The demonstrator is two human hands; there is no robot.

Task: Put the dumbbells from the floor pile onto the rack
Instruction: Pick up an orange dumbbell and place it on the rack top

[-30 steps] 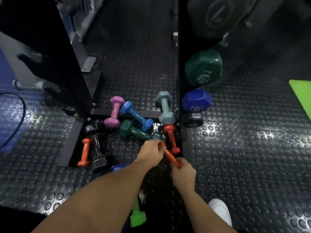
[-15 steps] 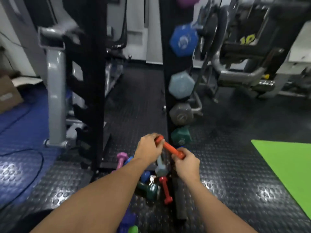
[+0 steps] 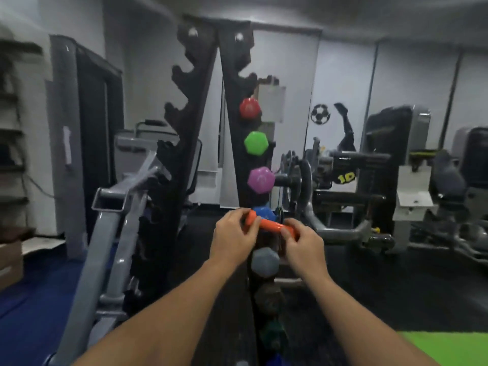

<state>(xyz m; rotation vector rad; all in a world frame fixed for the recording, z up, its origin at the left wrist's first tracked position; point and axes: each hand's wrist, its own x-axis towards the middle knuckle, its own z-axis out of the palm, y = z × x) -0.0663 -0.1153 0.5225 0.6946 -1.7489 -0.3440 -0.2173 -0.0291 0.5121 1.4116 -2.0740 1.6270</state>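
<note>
Two bare hands carry a small orange dumbbell (image 3: 269, 225) crosswise in front of the black rack (image 3: 232, 128), level with the blue dumbbell (image 3: 265, 213) already racked there. The left hand (image 3: 233, 237) curls round one head of the weight; the right hand (image 3: 303, 243) wraps the other, fingers closed tight, with the bare middle of the handle showing between them. Judging by its size, the piece looks light and rigid, with a smooth coating that could slip; the heads or the narrow handle both offer a firm hold. Just below the hands on the rack sits a grey dumbbell (image 3: 264, 261). Above the blue one hang a purple dumbbell (image 3: 261, 180), a green dumbbell (image 3: 255, 143) and a red dumbbell (image 3: 249, 108). Empty notches remain higher up the rack's left upright.
</note>
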